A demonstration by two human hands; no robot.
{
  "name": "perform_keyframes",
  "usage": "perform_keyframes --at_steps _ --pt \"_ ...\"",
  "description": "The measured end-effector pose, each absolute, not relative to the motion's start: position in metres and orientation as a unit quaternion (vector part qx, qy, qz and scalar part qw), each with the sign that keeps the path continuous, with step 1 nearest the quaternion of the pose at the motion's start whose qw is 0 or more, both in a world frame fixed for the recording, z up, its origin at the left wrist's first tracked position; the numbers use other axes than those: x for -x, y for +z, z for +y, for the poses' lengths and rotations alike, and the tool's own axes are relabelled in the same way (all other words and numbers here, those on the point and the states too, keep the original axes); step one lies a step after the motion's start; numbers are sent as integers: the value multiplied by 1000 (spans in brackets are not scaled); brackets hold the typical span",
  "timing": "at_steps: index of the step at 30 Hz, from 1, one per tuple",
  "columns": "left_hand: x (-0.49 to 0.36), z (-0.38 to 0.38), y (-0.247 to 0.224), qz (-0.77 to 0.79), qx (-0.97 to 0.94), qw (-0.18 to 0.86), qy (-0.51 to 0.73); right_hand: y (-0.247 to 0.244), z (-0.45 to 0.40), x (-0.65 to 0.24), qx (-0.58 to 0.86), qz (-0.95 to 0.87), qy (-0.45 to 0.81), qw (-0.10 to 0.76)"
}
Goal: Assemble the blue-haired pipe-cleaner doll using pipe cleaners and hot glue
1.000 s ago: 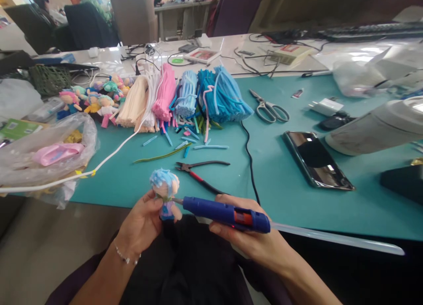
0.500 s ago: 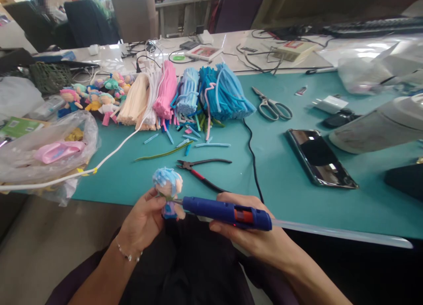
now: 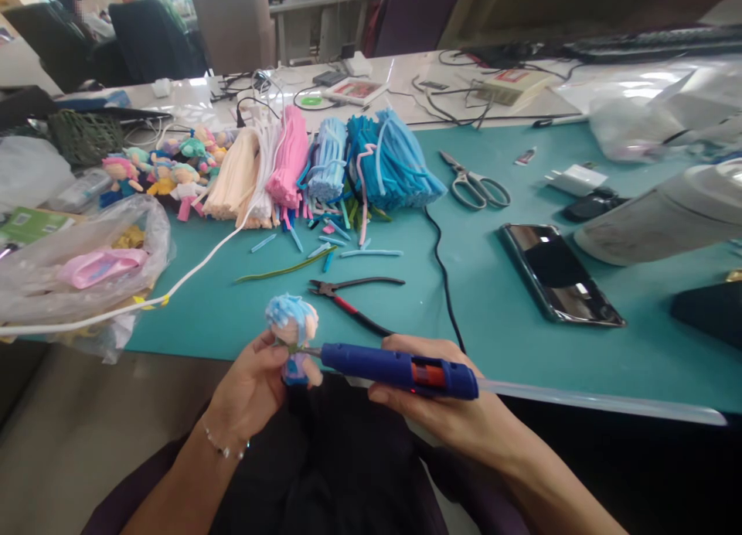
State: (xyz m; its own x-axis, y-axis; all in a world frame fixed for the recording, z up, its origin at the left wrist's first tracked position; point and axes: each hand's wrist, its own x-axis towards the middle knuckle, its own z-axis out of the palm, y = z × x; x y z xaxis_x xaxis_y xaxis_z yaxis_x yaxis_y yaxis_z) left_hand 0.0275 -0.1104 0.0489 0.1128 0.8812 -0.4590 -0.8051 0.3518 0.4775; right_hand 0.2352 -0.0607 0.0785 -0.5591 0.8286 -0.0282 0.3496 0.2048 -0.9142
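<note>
Between the thumb and fingers of my left hand (image 3: 250,380) is a small doll (image 3: 291,320) with fuzzy light-blue hair and a blue and lilac body, held upright at the table's front edge. A bit of green shows at its neck, by my thumb. My right hand (image 3: 429,400) is wrapped around a dark blue glue gun (image 3: 365,365), with a long clear glue stick (image 3: 603,402) sticking out of its back. The gun's metal nozzle points left and meets the doll at the neck; whether it touches is too small to tell. Cutting pliers (image 3: 342,297) lie just beyond the doll.
Bundles of pipe cleaners (image 3: 288,160) stand across the back of the green mat (image 3: 492,373), with cut pieces in front. Finished dolls (image 3: 185,168) and a plastic bag (image 3: 154,245) are at left. Scissors (image 3: 472,185), a phone (image 3: 559,276) and a tumbler (image 3: 655,218) lie at right.
Almost nothing differs. The view has shifted very slightly; both hands keep their hold, and the nozzle stays at the doll's neck.
</note>
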Motion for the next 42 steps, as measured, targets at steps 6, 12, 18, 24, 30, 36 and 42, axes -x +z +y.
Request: perform_keyframes --at_steps 6,12,18,24,30,36,42 --pt "-26 -111 49 353 -43 742 569 78 -60 -236 395 -735 492 247" --pt "-23 -112 49 336 -11 755 563 77 -60 -236 396 -738 488 246" --pt "-23 -113 49 342 -26 752 563 76 -60 -236 397 -731 500 241" --pt "-22 -113 48 348 -28 754 556 75 -61 -236 400 -727 509 230" --pt "-21 -113 47 342 -20 758 555 75 -62 -236 400 -728 505 235" --pt "-20 -114 44 342 -16 763 549 76 -61 -235 405 -704 535 230" --pt "-17 -112 40 359 -26 755 548 77 -61 -233 416 -652 582 250"
